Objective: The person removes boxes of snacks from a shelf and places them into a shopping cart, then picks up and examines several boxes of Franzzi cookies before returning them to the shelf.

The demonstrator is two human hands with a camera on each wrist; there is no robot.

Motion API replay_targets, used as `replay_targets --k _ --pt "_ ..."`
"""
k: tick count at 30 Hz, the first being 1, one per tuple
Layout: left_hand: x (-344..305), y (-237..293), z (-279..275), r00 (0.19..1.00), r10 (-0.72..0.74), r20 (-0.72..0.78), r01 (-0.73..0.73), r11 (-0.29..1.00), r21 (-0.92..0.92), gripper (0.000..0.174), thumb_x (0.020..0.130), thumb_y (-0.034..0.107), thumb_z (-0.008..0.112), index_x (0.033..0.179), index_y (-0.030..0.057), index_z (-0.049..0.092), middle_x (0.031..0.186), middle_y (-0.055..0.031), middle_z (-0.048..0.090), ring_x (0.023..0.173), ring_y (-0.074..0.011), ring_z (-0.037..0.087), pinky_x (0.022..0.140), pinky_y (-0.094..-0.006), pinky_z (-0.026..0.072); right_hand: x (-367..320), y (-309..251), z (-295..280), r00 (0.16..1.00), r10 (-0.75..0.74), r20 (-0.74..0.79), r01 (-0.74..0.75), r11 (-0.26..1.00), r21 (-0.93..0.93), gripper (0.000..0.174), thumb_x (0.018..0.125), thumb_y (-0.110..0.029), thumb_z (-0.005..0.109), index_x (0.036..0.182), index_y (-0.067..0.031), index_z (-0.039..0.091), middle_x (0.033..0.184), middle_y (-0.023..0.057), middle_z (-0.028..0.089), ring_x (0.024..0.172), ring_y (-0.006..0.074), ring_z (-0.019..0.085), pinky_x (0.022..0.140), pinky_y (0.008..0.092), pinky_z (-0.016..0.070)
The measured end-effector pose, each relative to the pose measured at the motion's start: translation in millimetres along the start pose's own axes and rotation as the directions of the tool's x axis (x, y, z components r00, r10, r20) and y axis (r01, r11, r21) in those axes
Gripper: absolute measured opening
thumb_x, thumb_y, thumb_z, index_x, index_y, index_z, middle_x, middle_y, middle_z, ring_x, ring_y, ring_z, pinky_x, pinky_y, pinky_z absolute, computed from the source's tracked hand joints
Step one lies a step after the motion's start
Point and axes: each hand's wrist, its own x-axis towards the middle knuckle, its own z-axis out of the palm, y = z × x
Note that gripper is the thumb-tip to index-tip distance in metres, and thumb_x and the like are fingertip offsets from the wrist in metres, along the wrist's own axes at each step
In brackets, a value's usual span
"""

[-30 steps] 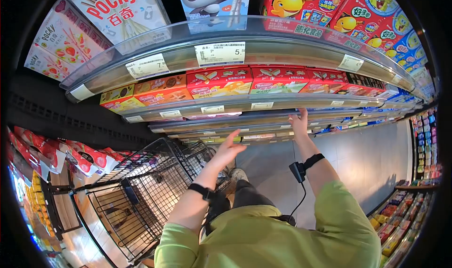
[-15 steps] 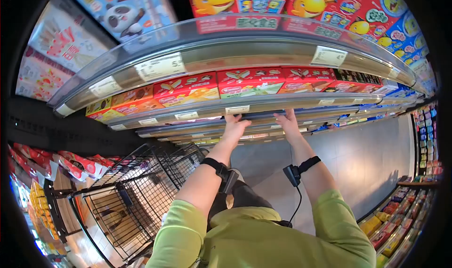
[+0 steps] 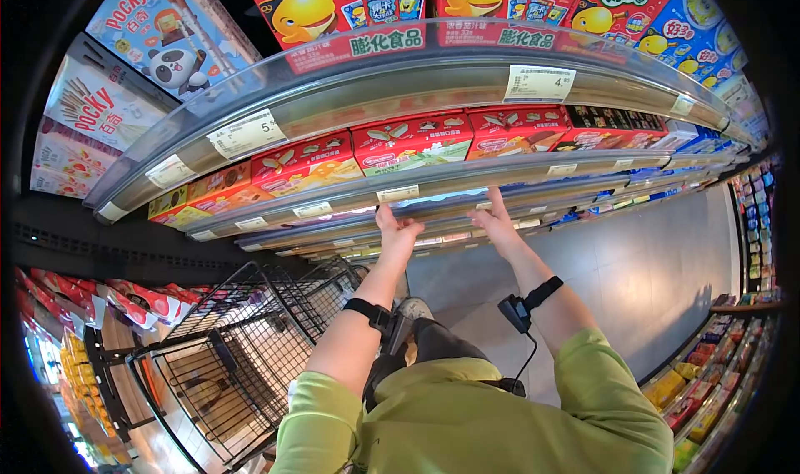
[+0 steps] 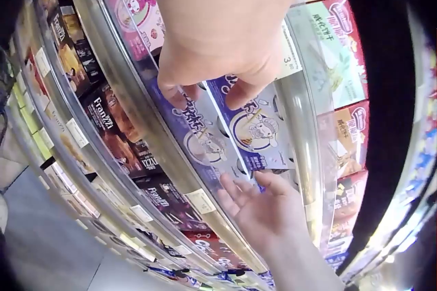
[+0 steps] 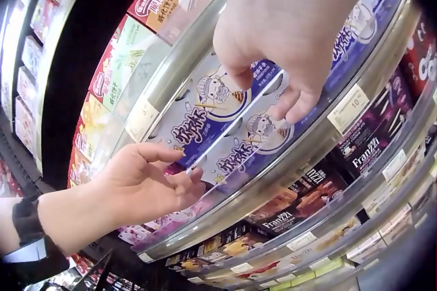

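Two bare hands, left hand [image 3: 398, 234] and right hand [image 3: 500, 224], at a pair of purple-and-white boxes [image 4: 201, 142] on a supermarket shelf, left raised closer to the shelf than a second ago; as a result, both within reach of the same pair. Thumbs apart from loosely bent fingers on each side, neither fully spread nor closed up, with no box lifted or visibly held. Fingertips close against the box fronts, but light touch or narrow gap impossible to tell; box faces partly masked by the nearer hand in each wrist view, and only slivers of them visible from the head. To one side, a black wire cart [image 3: 223, 351], with a lower portion cut off by the sleeve. Above the hands, red wafer boxes [image 3: 412, 141], shifted leftward in the head view along with the Pocky boxes [image 3: 96, 112] higher up. Farther off, beyond grey floor [image 3: 617, 257], packets on distant shelving [image 3: 750, 257], too small and warped at the lens edge to identify.
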Motion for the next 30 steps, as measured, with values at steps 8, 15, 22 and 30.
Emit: replay_targets --k 8,15,22,30 --pt "13.7 -1.5 -16.0 0.984 -0.153 0.088 0.158 0.986 -0.047 0.07 0.07 0.002 0.069 0.131 0.0021 0.033 0.122 -0.0119 0.037 0.09 -0.0193 0.053 0.078 -0.033 0.0455 1.8 -4.1 1.8 1.0 0.003 0.006 -0.003 0.998 0.055 0.077 0.081 -0.007 0.061 0.145 -0.0098 0.02 0.134 0.0133 0.042 0.087 0.0156 0.055 0.073 0.0288 0.0472" --pt "7.9 12.1 -15.7 0.972 -0.214 0.093 0.218 0.975 -0.038 0.066 0.073 0.008 0.068 0.13 0.0053 0.035 0.101 -0.0092 0.053 0.091 -0.0187 0.054 0.078 -0.0335 0.0433 6.1 -3.8 -4.6 0.995 0.059 0.081 -0.054 0.997 -0.058 0.079 0.085 -0.005 0.054 0.15 -0.017 0.01 0.149 0.0222 0.018 0.102 0.022 0.061 0.081 0.0304 0.0474" --pt "3.3 18.6 -15.9 0.972 -0.209 0.112 0.21 0.978 -0.004 0.065 0.077 0.009 0.065 0.133 0.0131 0.034 0.107 -0.0052 0.056 0.096 -0.0171 0.054 0.077 -0.0324 0.0427 5.1 1.2 -5.5 0.996 0.014 0.083 -0.011 0.999 -0.038 0.077 0.085 -0.004 0.054 0.149 -0.0135 0.012 0.148 0.0178 0.023 0.103 0.0216 0.059 0.081 0.0308 0.0474" --pt "-21.9 16.9 -10.8 0.97 -0.212 0.115 0.223 0.971 -0.089 0.099 0.075 0.007 0.066 0.149 0.009 0.0 0.124 -0.0255 0.05 0.115 -0.0282 0.05 0.092 -0.0362 0.0394 5.5 24.9 -21.2 0.992 -0.112 0.049 0.117 0.988 -0.1 0.066 0.084 0.002 0.051 0.143 -0.0059 0.024 0.143 0.0145 0.033 0.097 0.0214 0.06 0.082 0.0306 0.0475"
